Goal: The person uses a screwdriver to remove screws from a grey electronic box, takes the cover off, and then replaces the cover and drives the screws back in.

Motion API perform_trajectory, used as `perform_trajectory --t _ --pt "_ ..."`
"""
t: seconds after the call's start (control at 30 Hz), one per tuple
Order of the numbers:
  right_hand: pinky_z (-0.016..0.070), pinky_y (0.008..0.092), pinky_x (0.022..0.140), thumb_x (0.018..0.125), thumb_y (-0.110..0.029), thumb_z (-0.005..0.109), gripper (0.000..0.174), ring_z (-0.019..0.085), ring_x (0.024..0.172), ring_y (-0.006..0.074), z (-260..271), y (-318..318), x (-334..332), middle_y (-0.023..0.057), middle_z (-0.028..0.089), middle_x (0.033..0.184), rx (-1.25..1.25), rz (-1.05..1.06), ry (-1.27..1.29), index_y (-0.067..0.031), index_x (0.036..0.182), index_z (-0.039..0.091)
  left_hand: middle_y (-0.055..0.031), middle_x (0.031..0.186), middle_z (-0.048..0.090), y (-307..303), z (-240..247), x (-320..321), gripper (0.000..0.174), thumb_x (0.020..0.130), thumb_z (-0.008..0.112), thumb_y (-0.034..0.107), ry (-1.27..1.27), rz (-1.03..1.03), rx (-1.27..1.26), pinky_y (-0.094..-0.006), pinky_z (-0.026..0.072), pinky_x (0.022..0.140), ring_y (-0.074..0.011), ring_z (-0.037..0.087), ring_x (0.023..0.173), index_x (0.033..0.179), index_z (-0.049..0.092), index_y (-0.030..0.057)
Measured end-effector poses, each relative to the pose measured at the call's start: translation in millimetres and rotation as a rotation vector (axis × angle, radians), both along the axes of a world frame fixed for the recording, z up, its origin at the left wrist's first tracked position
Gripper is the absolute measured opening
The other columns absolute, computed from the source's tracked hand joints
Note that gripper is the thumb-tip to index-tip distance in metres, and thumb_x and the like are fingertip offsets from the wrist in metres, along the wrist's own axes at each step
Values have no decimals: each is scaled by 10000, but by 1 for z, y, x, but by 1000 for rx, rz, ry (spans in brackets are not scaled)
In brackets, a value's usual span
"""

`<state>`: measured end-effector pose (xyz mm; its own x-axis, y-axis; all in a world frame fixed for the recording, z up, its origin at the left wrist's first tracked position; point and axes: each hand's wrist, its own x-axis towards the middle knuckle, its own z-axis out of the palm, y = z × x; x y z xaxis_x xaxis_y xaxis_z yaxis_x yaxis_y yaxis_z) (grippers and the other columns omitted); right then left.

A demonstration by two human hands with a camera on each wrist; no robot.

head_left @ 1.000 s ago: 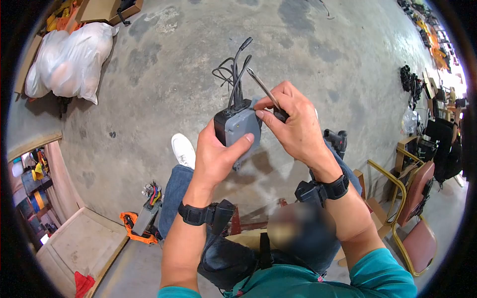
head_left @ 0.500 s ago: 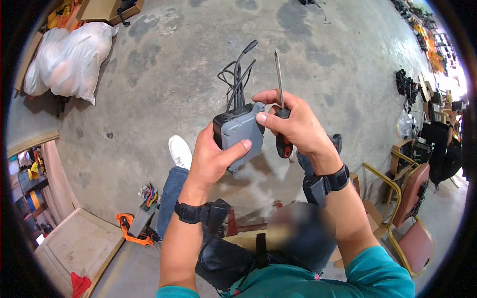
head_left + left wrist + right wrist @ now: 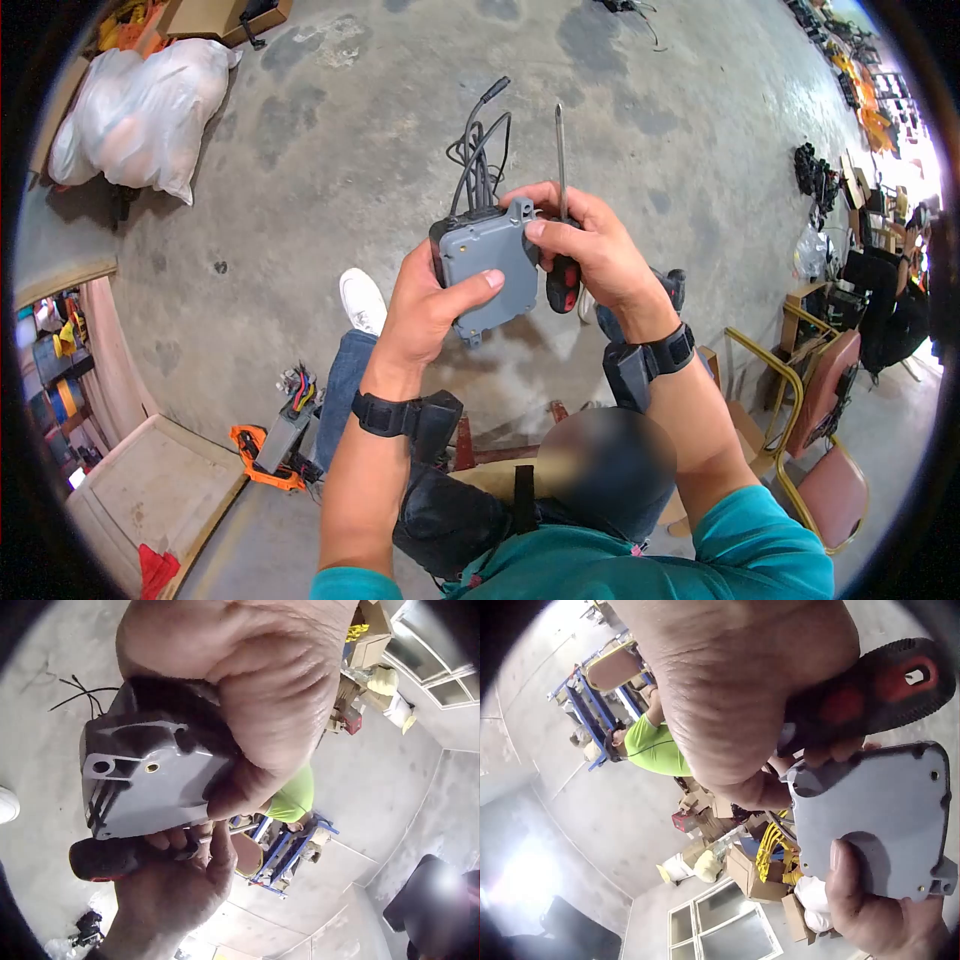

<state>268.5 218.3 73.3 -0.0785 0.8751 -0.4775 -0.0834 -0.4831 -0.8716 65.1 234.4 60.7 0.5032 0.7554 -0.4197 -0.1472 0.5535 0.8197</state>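
Note:
My left hand (image 3: 425, 310) grips a grey and black plastic box (image 3: 490, 275), its thumb lying across the flat grey face. Several black cables (image 3: 480, 160) come out of the box's top end, one tipped with a round connector. In my right hand (image 3: 600, 245) is a screwdriver (image 3: 562, 160), shaft pointing away from me and the black and red handle (image 3: 870, 694) tucked against the palm. The right thumb and fingertips are at the box's upper right corner, beside a small lug with a hole. Brass-ringed holes show along the grey face in the right wrist view.
On the floor at left sit a white plastic bag (image 3: 150, 120) and an orange-framed device (image 3: 270, 455) with coloured wires. A padded chair (image 3: 830, 480) with gold tubing stands at right. Another person in a bright green shirt (image 3: 656, 746) is in the background.
The screwdriver has swung from slanting left over the box to pointing straight away, its handle now showing below the right hand. The box's grey face has turned more toward the head camera.

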Motion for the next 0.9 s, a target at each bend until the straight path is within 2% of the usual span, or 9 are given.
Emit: perform_trajectory --t 0.07,0.37,0.43,0.5,0.57,0.7,0.8,0.87,0.9 --pt "423 227 531 851 -187 660 323 517 683 72 -4 0 0 -5 586 797 -2 -9 62 -48 1142 650 -81 1095 659 1 1 -2 517 773 741 143 7 -11 1 -321 490 904 -163 625 980 1235 572 -15" --pt "409 241 570 798 -168 642 302 512 656 74 -6 1 -8 -10 578 776 52 -40 -51 -57 1078 671 -74 1064 668 3 5 -1 496 782 744 147 111 -63 67 -313 490 894 -163 628 959 1221 583 -15" --pt "404 234 574 814 -165 641 280 511 666 72 9 -1 -6 -16 573 776 -5 -31 -39 -57 1070 670 -62 997 675 1 6 0 381 802 728 103 110 -8 155 -301 512 819 -142 624 890 1147 621 -17" --pt "402 229 573 830 -168 647 261 506 661 71 -11 -3 -9 -17 573 777 184 -54 6 -59 1066 672 -64 994 676 0 7 -3 374 806 736 116 127 -21 155 -300 514 811 -140 625 886 1138 626 -18" --pt "405 228 579 841 -170 655 249 507 667 73 -13 -5 -10 -16 580 785 164 -39 -8 -59 1064 673 -66 991 676 1 5 -5 367 811 744 128 149 -16 194 -298 517 802 -139 626 881 1128 630 -18" --pt "410 221 636 903 -210 615 288 481 683 66 -15 -2 -13 -36 559 830 118 14 -32 -88 1163 635 -69 977 683 2 4 -8 371 820 771 181 72 -28 156 -292 530 766 -136 639 840 1114 640 -5" --pt "437 234 617 871 -217 668 308 514 681 74 -18 -1 -17 -10 591 831 165 -6 20 -52 1130 642 -65 962 688 3 4 -12 363 819 771 184 89 12 170 -292 533 755 -136 644 816 1107 647 0" --pt "451 239 644 903 -281 667 383 512 680 75 -14 -2 -15 4 609 886 185 -57 144 -47 1198 599 -61 941 691 3 6 -18 336 820 765 182 45 91 143 -286 531 743 -134 648 804 1084 661 2" --pt "457 244 618 920 -321 662 438 515 687 78 -19 0 -13 37 628 956 180 -123 93 -35 1233 555 -61 941 691 4 7 -23 336 820 765 182 38 105 151 -286 531 743 -134 648 804 1084 661 2"
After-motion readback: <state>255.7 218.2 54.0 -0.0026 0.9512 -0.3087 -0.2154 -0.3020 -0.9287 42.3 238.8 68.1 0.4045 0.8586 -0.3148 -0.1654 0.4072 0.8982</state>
